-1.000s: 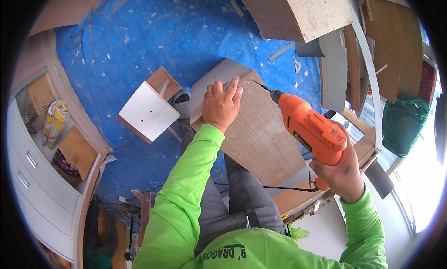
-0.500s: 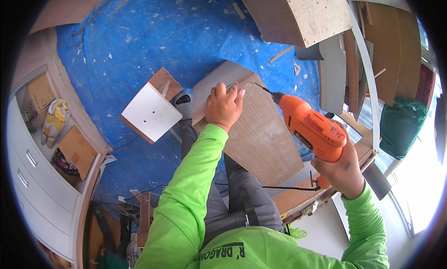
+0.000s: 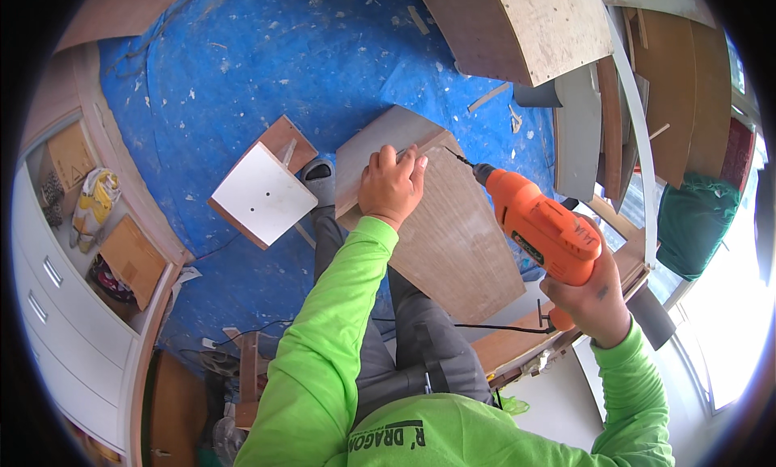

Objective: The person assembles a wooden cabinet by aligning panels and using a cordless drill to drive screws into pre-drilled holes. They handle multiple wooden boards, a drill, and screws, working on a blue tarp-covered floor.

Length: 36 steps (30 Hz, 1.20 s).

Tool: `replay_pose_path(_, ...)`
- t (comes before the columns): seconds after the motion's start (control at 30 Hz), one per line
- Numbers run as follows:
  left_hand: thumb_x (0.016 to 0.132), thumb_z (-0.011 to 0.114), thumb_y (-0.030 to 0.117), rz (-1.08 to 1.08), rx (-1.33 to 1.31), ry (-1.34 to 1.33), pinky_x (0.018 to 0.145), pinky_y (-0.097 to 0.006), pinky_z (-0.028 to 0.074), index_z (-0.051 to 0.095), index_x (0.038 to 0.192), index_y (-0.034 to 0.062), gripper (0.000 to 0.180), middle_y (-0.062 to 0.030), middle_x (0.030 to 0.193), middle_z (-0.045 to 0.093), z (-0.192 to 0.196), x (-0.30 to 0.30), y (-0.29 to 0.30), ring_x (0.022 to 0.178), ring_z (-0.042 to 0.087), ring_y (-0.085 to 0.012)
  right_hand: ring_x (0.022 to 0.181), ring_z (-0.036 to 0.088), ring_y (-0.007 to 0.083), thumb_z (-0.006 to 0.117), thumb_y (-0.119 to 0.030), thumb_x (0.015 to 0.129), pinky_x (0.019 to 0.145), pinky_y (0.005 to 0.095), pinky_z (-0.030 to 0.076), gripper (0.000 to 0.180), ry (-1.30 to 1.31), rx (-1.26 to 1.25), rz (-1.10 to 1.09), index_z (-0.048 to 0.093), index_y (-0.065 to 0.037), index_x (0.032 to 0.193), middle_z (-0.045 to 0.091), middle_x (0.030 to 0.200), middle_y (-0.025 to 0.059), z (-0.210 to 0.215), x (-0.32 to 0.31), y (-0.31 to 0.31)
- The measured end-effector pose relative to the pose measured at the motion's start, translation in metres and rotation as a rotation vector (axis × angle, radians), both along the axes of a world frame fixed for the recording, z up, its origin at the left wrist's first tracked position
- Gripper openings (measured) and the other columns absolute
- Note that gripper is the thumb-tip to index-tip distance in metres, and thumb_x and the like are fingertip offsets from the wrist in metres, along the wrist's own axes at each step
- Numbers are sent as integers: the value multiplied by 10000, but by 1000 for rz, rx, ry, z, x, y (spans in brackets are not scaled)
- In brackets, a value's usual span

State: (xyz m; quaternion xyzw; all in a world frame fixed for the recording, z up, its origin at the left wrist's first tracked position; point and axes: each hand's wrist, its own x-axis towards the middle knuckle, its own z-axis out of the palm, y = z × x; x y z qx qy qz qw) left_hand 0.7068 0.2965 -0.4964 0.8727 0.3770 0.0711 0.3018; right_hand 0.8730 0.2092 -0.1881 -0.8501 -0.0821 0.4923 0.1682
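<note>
In my right hand (image 3: 594, 293) is an orange power drill (image 3: 541, 225), gripped by its handle and pointing up and left. Its thin dark bit (image 3: 458, 155) reaches the corner of a wooden box (image 3: 453, 241); whether the tip has entered the wood I cannot tell. My left hand (image 3: 390, 184) is closed over the box's upper edge, fingers curled and thumb near the bit. Something small and greyish shows at those fingertips, too small to name. The box is tilted in front of my legs, with its broad brown panel facing up.
A small white-faced wooden piece (image 3: 267, 194) with two holes lies left of my foot (image 3: 319, 176). A blue floor sheet (image 3: 242, 71) spreads below. A big plywood cabinet (image 3: 558, 31) stands far right, white drawers (image 3: 73, 338) at left. The black drill cord (image 3: 501, 328) crosses near my legs.
My hands, the drill and the box have barely shifted. At the lower left, the dark-trousered leg of another person has moved away from where it stood.
</note>
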Motion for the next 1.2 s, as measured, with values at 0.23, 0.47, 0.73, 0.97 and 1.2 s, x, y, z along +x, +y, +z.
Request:
replay_pose_path(0.23,967,603,371,10,-10,-7,696,-413,541,750,1063,137,293,-66,890,526,-1,0,0,822,589,-282,1080,607,198,723,-30,697,995,362,474,760,15,-29,-9,425,-19,1396,616,1180,112,1,1,1)
replay_pose_path(0.47,968,595,374,9,-28,25,730,-429,541,752,1084,151,296,-71,910,547,-1,-1,-4,870,600,-300,1098,595,182,733,-37,709,997,350,476,779,36,-1,-88,408,-8,1417,611,1205,104,0,0,-6)
replay_pose_path(0.73,973,591,391,-7,-24,32,747,-425,548,749,1124,169,312,-67,926,549,-2,-1,-4,897,606,-296,1070,617,205,743,-86,700,986,360,487,812,39,-87,-44,399,-15,1431,616,1190,113,2,1,-8)
replay_pose_path(0.97,970,599,387,7,-27,41,730,-424,548,746,1118,158,310,-64,930,546,-1,-1,-5,884,603,-292,1078,622,231,814,-249,751,980,392,494,811,56,-49,-59,423,-36,1429,619,1197,123,1,-4,-2)
replay_pose_path(1.2,972,594,394,6,-29,47,727,-421,543,745,1120,155,318,-59,923,533,-1,-1,-4,872,590,-285,1073,621,223,823,-335,789,978,384,486,736,86,9,-121,480,-49,1375,629,1187,122,-4,-3,-2)
